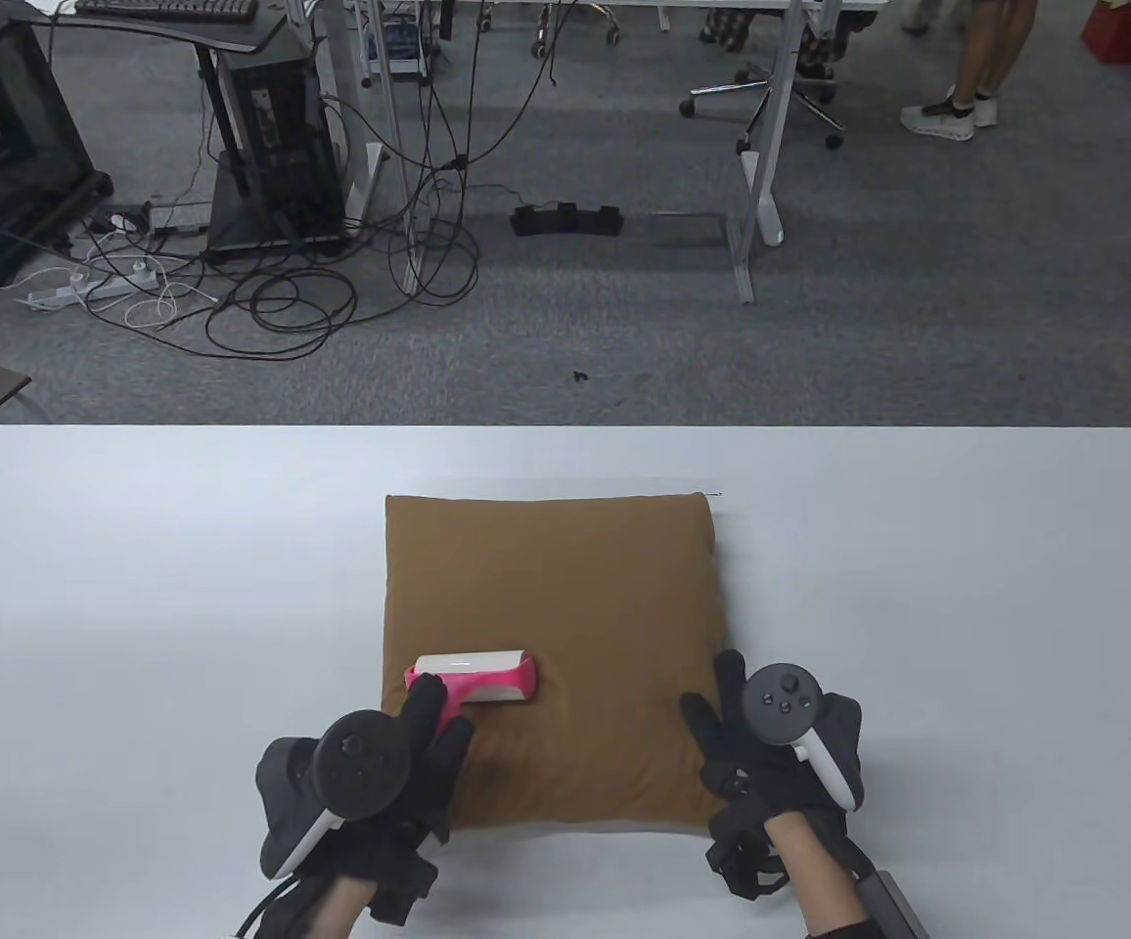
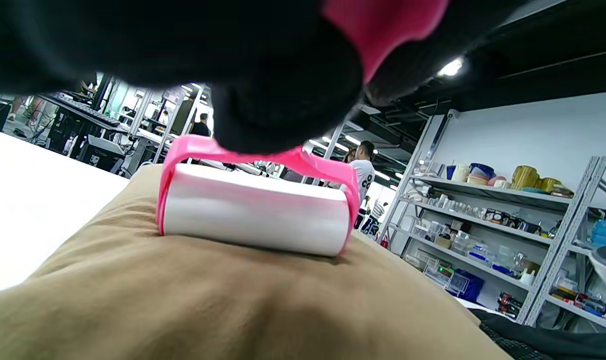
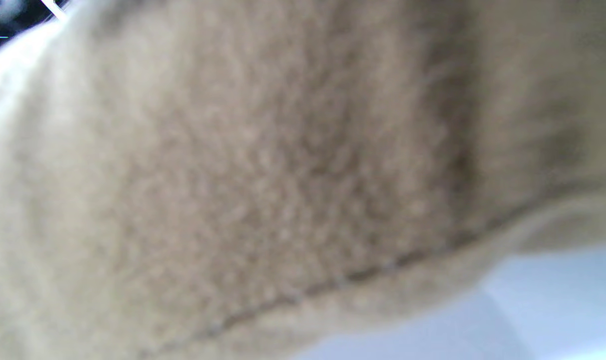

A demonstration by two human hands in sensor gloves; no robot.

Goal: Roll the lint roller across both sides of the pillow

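A brown square pillow lies flat on the white table. A lint roller with a pink frame and a white roll rests on the pillow's near left part. My left hand grips its pink handle. In the left wrist view the white roll presses into the tan fabric. My right hand rests with spread fingers on the pillow's near right corner. The right wrist view shows only blurred pillow fabric with a seam, close up.
The table's far edge borders a grey carpet with desk legs, cables and a computer tower. A dark object sits at the table's near right edge.
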